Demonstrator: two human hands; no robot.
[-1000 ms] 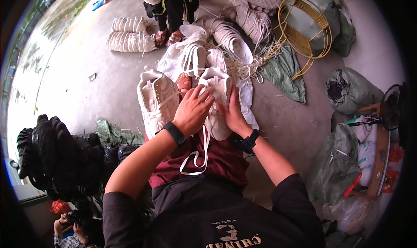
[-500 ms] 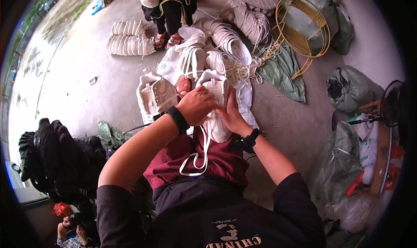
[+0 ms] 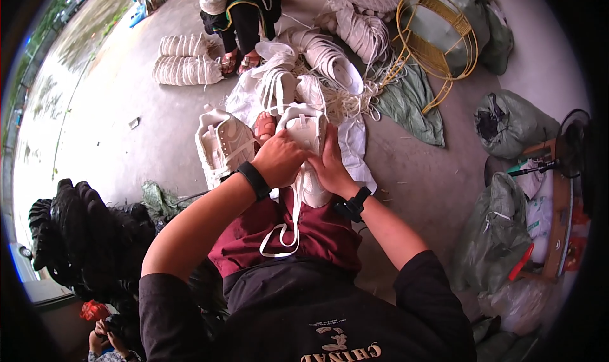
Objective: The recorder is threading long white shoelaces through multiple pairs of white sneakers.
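Note:
A white sneaker [image 3: 304, 124] rests on my lap, its heel end pointing away from me. My right hand [image 3: 332, 165] is wrapped along the sneaker's right side. Over the lacing area, my left hand [image 3: 283, 157] has its fingers curled closed near the right fingertips; whatever they pinch is hidden. From beneath the hands a white shoelace [image 3: 295, 225] hangs in a loop onto my maroon clothing. Left of my left hand stands another white sneaker [image 3: 222, 140], with a lace across its front part.
White shoe uppers [image 3: 330, 60] and loose laces lie heaped ahead. Bundled uppers [image 3: 188, 70] sit at far left, near a seated person [image 3: 244, 19] holding a shoe. A yellow rattan frame [image 3: 438, 35] and green sacks [image 3: 514, 124] are at right; black bundles [image 3: 82, 235] at left.
Both hands stay on the sneaker with small finger shifts; the left hand has moved slightly down. The whole view has shifted a little.

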